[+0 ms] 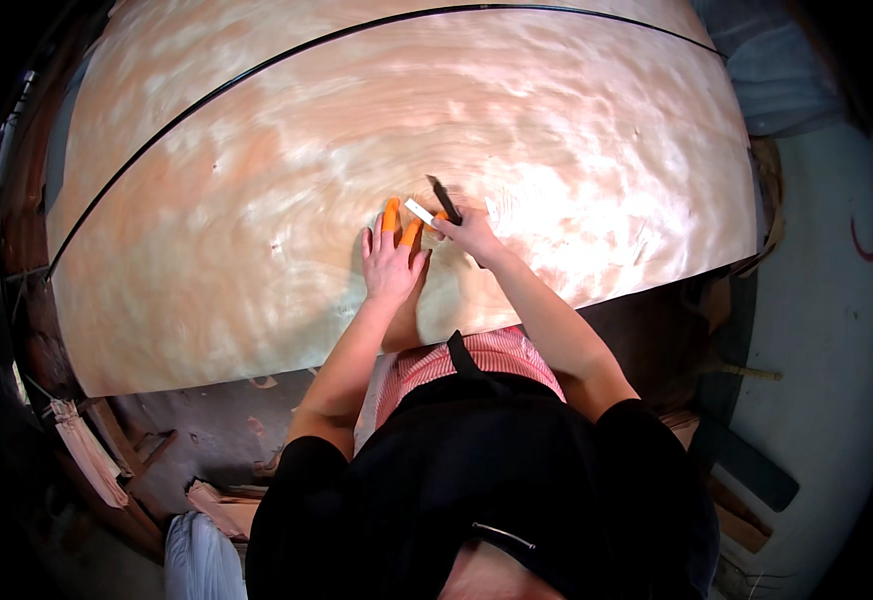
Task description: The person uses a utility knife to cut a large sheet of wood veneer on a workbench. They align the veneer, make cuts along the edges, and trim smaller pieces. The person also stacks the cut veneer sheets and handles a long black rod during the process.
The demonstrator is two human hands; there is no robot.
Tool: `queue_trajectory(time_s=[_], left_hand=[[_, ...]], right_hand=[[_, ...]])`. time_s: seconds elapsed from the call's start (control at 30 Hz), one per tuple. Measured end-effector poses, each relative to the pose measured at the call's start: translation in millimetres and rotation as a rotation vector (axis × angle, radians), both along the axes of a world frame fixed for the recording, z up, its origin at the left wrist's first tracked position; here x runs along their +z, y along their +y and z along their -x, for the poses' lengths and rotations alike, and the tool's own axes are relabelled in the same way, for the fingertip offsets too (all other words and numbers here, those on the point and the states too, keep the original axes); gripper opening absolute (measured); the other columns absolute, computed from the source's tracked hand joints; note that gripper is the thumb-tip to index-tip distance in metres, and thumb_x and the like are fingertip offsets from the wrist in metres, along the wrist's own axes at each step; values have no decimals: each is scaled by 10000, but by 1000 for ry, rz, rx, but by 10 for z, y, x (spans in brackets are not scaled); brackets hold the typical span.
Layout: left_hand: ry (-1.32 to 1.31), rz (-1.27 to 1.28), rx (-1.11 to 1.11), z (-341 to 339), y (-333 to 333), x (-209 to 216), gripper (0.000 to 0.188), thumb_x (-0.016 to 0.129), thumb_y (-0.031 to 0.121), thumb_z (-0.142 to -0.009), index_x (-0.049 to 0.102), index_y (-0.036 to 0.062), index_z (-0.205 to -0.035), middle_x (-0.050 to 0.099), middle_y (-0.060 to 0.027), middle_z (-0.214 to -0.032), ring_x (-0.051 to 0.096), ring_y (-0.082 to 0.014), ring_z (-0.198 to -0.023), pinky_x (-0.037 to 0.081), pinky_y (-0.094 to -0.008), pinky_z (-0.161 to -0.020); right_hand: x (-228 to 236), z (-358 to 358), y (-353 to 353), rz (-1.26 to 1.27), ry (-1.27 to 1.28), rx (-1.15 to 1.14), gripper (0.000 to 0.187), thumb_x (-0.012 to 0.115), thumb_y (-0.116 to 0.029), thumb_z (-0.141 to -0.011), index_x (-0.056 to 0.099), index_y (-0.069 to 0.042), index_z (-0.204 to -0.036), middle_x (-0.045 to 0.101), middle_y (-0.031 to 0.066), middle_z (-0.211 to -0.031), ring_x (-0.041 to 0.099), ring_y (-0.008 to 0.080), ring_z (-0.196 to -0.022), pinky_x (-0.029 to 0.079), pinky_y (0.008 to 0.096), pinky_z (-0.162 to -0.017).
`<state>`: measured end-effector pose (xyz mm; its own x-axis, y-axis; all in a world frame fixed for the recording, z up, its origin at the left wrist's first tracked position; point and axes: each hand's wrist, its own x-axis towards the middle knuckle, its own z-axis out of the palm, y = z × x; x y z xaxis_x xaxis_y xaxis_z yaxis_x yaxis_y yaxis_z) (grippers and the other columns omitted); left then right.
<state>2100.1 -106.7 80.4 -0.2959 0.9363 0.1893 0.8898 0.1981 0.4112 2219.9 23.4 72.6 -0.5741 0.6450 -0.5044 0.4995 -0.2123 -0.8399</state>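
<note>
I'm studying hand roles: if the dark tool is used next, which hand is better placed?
Probably the right hand: it grips the dark tool, and seemingly the white strip too. The left hand appears to hold neither; it rests spread on the wooden sheet, so it looks better suited to steadying.

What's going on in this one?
A person leans over a large, pale wooden sheet. Their left hand, with orange finger covers on two fingers, is spread on the sheet. The right hand grips a dark, pointed tool, perhaps a knife, tip pointing away from the body. A small white strip sits at that hand's fingertips. A long black cord or rod curves across the far side.
</note>
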Motion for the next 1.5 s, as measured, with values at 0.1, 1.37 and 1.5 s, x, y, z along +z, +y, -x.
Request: queue_trajectory(time_s=[0.1, 1.37, 1.5], left_hand=[[-5, -22, 37, 37, -19, -97, 468, 656, 267, -679, 544, 66, -1087, 405, -178, -1193, 334, -327, -1170, 267, -491, -951], [194, -7, -202, -116, 643, -229, 308, 480, 125, -796, 541, 0, -1070, 502, -125, -1142, 368, -217, -1178, 207, -433, -1026], [35, 27, -253, -68, 548, -206, 368, 495, 217, -790, 529, 6, -1090, 456, -131, -1192, 347, -226, -1194, 190, -453, -1023]], right_hand=[[-129, 123, 5, 0, -137, 64, 226, 633, -213, -737, 605, 9, -770, 601, 48, -647, 556, 104, -596, 439, 232, -574], [60, -482, 661, -90, -306, 295, 192, 599, -221, -741, 625, -31, -756, 623, 31, -639, 559, 107, -574, 412, 256, -482], [110, -483, 174, 171, -202, -47, 211, 587, -247, -773, 645, -44, -762, 617, 18, -627, 380, 54, -407, 284, 196, -376]])
